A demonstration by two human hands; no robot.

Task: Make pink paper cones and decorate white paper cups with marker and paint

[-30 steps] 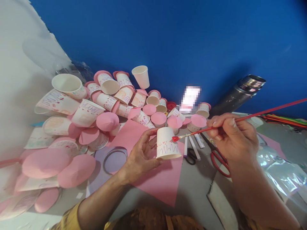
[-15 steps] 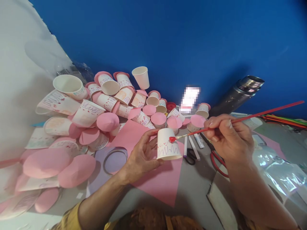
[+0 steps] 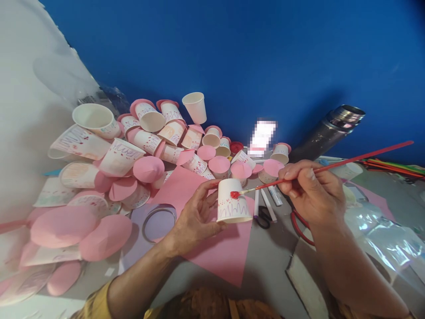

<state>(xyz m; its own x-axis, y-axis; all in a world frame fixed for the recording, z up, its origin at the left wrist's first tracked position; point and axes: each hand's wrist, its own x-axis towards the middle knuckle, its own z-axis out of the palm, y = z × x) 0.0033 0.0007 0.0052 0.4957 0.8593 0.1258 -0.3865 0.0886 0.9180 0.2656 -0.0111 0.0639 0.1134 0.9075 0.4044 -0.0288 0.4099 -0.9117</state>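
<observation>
My left hand (image 3: pixel 195 217) grips a white paper cup (image 3: pixel 232 201), held upside down above a pink paper sheet (image 3: pixel 219 248). The cup has a purple zigzag line and red dots around it. My right hand (image 3: pixel 312 195) pinches a long red paintbrush (image 3: pixel 332 165). Its red-loaded tip touches the side of the cup.
A large heap of decorated cups with pink discs (image 3: pixel 133 150) fills the left of the table. Markers (image 3: pixel 270 197) and red-handled scissors (image 3: pixel 299 221) lie behind the cup. A grey flask (image 3: pixel 328 130) leans at the right, near clear plastic (image 3: pixel 385 235) and coloured sticks (image 3: pixel 395 168).
The brush tip has moved leftward across the cup, from beside its right edge onto its side. My right hand has shifted left with it. My left hand holds the cup still.
</observation>
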